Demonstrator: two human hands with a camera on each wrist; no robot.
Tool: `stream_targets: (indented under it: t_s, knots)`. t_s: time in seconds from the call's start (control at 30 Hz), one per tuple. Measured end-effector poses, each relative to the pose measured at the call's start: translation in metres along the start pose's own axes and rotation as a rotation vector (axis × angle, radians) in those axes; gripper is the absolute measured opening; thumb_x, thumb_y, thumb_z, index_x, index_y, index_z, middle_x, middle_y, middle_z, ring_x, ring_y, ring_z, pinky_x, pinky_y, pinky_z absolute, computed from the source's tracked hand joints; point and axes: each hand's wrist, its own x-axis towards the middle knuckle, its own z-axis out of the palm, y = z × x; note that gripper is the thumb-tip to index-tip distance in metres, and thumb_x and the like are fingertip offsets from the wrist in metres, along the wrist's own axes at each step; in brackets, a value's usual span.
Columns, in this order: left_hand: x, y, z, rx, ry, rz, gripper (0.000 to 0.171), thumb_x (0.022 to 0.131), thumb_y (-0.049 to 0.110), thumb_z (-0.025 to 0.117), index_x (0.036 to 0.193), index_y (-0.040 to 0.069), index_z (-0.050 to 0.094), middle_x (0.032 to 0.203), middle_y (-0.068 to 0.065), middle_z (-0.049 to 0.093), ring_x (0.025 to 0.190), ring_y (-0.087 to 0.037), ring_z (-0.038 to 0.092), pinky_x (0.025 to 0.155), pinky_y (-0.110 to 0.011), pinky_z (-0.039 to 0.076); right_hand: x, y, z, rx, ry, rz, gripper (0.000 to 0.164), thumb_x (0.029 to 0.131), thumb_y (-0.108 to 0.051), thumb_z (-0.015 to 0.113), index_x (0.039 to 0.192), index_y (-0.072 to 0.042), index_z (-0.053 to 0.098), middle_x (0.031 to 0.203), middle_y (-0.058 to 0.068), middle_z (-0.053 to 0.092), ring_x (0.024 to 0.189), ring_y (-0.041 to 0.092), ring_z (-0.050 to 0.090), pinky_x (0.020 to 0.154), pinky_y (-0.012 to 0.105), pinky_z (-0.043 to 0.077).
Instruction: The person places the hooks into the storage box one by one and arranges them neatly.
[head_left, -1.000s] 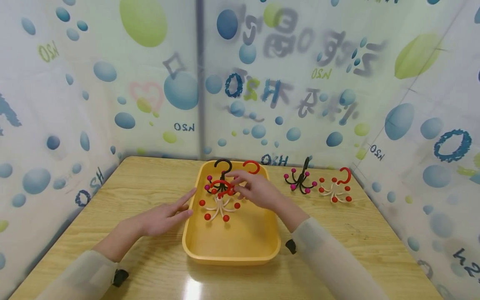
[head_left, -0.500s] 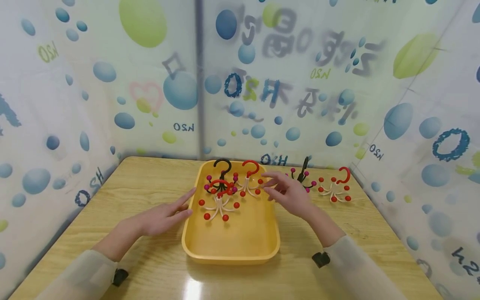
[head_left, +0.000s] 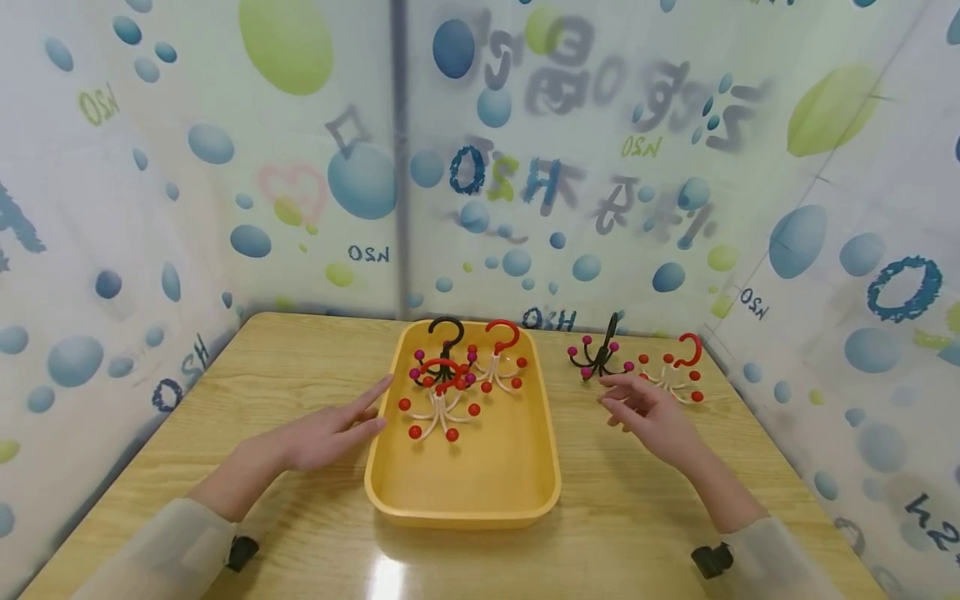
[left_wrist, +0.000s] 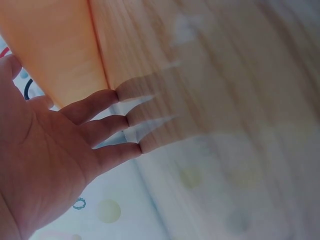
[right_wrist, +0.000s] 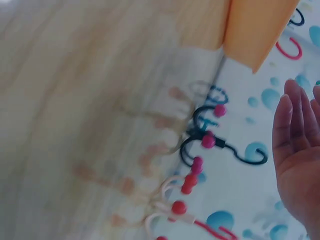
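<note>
A yellow tray [head_left: 462, 487] sits mid-table and holds three ball-tipped hook hangers: a black one [head_left: 444, 350], a red-and-white one [head_left: 498, 360] and another red-and-white one [head_left: 438, 408] in front. My left hand [head_left: 352, 417] lies flat on the table, its straight fingers against the tray's left rim [left_wrist: 55, 45]. My right hand [head_left: 626, 404] hovers open and holds nothing, just in front of a black hanger with magenta balls [head_left: 598, 357] that stands on the table. A red-and-white hanger [head_left: 675, 373] stands beside it. The right wrist view shows the black hanger [right_wrist: 210, 142] near my fingers [right_wrist: 295, 130].
The wooden table [head_left: 300, 358] is walled in on three sides by a bubble-printed curtain [head_left: 525, 167], close behind the hangers. Bare tabletop lies left of the tray and along the front edge.
My right hand let go of the red-and-white hanger at the back of the tray and swung right, out over the table to the black hanger. My left hand stayed put.
</note>
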Motion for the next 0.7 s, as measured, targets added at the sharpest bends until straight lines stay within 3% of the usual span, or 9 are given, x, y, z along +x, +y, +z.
stream_targets:
  t_s: [0.13, 0.3, 0.47, 0.57, 0.7]
  knots:
    - [0.001, 0.000, 0.000, 0.000, -0.004, -0.009, 0.074, 0.115, 0.062, 0.039, 0.177, 0.042, 0.004, 0.163, -0.027, 0.055, 0.151, -0.055, 0.051, 0.124, -0.076, 0.036, -0.009, 0.016, -0.020, -0.024, 0.039, 0.054, 0.037, 0.110, -0.018, 0.069, 0.146, -0.006, 0.065, 0.114, 0.018, 0.078, 0.084, 0.019, 0.077, 0.071, 0.031, 0.064]
    - [0.001, 0.000, -0.001, -0.003, -0.005, -0.008, 0.075, 0.115, 0.063, 0.038, 0.178, 0.041, 0.003, 0.162, -0.028, 0.055, 0.151, -0.056, 0.051, 0.124, -0.076, 0.035, -0.012, 0.035, -0.047, -0.041, 0.130, 0.100, 0.041, 0.112, -0.021, 0.067, 0.150, -0.004, 0.062, 0.107, -0.010, 0.075, 0.084, 0.008, 0.074, 0.070, 0.029, 0.064]
    - [0.001, -0.002, -0.001, -0.002, -0.003, -0.017, 0.074, 0.115, 0.063, 0.038, 0.177, 0.042, 0.003, 0.163, -0.026, 0.055, 0.152, -0.055, 0.050, 0.125, -0.076, 0.034, -0.008, 0.055, -0.069, -0.040, 0.303, 0.148, 0.046, 0.112, -0.025, 0.067, 0.151, -0.002, 0.060, 0.099, -0.027, 0.067, 0.078, -0.002, 0.072, 0.067, 0.022, 0.061]
    - [0.002, -0.001, 0.000, -0.005, 0.000, -0.025, 0.073, 0.115, 0.063, 0.038, 0.177, 0.044, 0.004, 0.163, -0.025, 0.055, 0.153, -0.054, 0.049, 0.125, -0.076, 0.034, -0.005, 0.063, -0.079, -0.043, 0.384, 0.174, 0.047, 0.111, -0.028, 0.068, 0.150, -0.003, 0.061, 0.097, -0.028, 0.065, 0.076, -0.001, 0.072, 0.065, 0.019, 0.060]
    - [0.002, -0.001, 0.000, -0.009, -0.003, -0.025, 0.074, 0.115, 0.063, 0.038, 0.177, 0.043, 0.003, 0.164, -0.026, 0.054, 0.152, -0.055, 0.049, 0.125, -0.076, 0.034, 0.000, 0.068, -0.089, -0.053, 0.417, 0.223, 0.050, 0.112, -0.034, 0.066, 0.154, -0.006, 0.059, 0.101, -0.025, 0.062, 0.079, 0.001, 0.072, 0.067, 0.017, 0.060]
